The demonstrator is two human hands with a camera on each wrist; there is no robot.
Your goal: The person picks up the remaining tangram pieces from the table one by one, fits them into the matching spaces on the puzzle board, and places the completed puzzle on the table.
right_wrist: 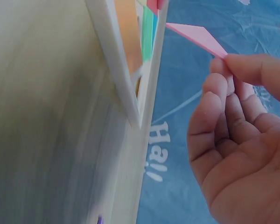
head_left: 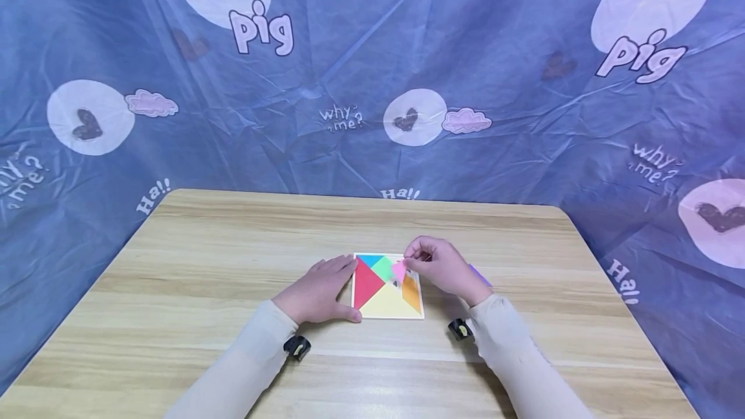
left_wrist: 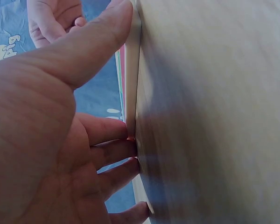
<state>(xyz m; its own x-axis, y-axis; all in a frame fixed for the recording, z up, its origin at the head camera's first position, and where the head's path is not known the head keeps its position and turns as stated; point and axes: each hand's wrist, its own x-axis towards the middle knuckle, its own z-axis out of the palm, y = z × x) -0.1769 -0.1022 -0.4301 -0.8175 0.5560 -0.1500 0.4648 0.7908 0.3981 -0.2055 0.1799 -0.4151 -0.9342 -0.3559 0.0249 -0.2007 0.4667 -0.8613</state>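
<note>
A square tangram board (head_left: 388, 318) with a pale rim lies flat on the table. In it sit a red triangle (head_left: 367, 282), a pale yellow triangle (head_left: 388, 304), a blue triangle (head_left: 369, 260), a green piece (head_left: 381, 268) and an orange parallelogram (head_left: 411, 292). My left hand (head_left: 322, 291) rests along the board's left edge, thumb at the near corner, fingers fairly straight. Over the board's far right part, my right hand (head_left: 440, 265) pinches a pink triangle (right_wrist: 196, 35) between thumb and fingers; in the right wrist view it is tilted, one corner near the rim.
A purple piece (head_left: 480, 275) lies on the wooden table (head_left: 233, 244) right of the board, partly hidden by the right forearm. Black wrist-worn devices (head_left: 297, 347) show at both cuffs. A blue printed cloth (head_left: 326, 167) hangs behind and beside the table.
</note>
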